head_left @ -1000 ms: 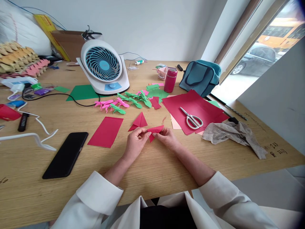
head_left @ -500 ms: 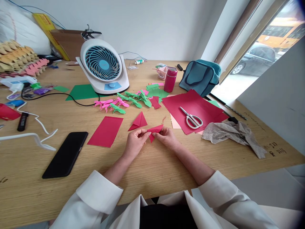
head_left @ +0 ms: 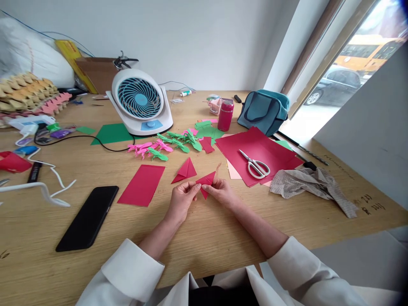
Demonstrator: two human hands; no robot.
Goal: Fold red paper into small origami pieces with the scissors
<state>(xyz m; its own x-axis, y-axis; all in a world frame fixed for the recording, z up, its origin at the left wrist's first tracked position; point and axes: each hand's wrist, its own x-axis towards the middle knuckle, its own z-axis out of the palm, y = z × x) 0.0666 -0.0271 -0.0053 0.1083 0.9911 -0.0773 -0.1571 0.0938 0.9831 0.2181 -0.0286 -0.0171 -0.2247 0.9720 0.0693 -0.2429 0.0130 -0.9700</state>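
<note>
Between my two hands is a small folded piece of red paper (head_left: 207, 179), held just above the table with one point hanging down. My left hand (head_left: 185, 196) pinches its left side between thumb and fingers. On the right side, my right hand (head_left: 224, 192) grips it, the thumb pressed on the front and the fingers behind. Just beyond my left hand lies another red paper folded into a triangle (head_left: 186, 170). A flat red paper rectangle (head_left: 142, 185) rests to the left of it.
White-handled scissors (head_left: 256, 165) lie on large red sheets (head_left: 274, 148) at the right, near a crumpled cloth (head_left: 299, 182). Pink and green folded papers (head_left: 174, 142) sit before a fan (head_left: 140, 102). A black phone (head_left: 87, 219) is at the left, a red flask (head_left: 225, 115) and blue bag (head_left: 263, 110) farther back.
The view has tipped up slightly, so everything sits lower in the frame. My right thumb has shifted over the front of the red paper, whose right part now slants more upward.
</note>
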